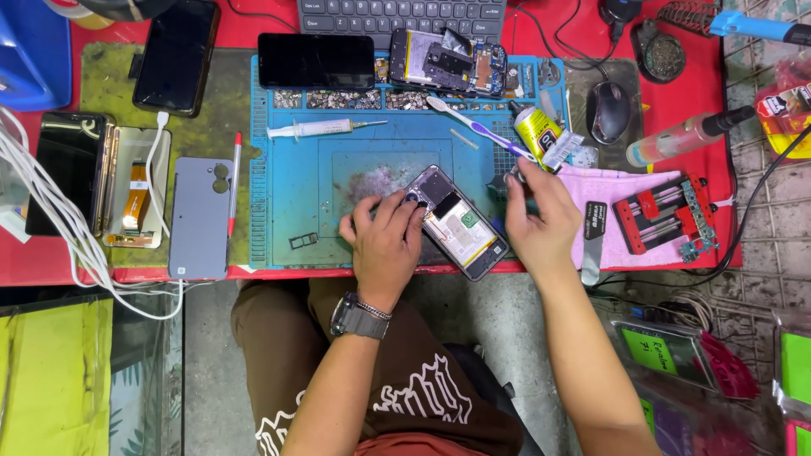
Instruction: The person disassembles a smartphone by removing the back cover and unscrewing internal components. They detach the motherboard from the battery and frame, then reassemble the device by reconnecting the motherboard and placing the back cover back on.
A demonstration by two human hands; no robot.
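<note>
So the opened phone [456,224] has its back off, guts showing: pale battery, dark board up by the camera end. It's lying at a slant on the blue mat [287,194], right between my hands. My left hand [384,241] is flat on its upper end, fingers loosely curled, pinning it. My right hand [541,221] is pinched shut around something small, can't tell what, just under the purple toothbrush [477,127].

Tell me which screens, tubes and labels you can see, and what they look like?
Dark phone screen: black rectangle, top of the blue mat.
Second black phone: upper left, tilted.
Glue tube: yellow with black cap, above the right hand.
Green labels: bottom right, rectangular.
</note>
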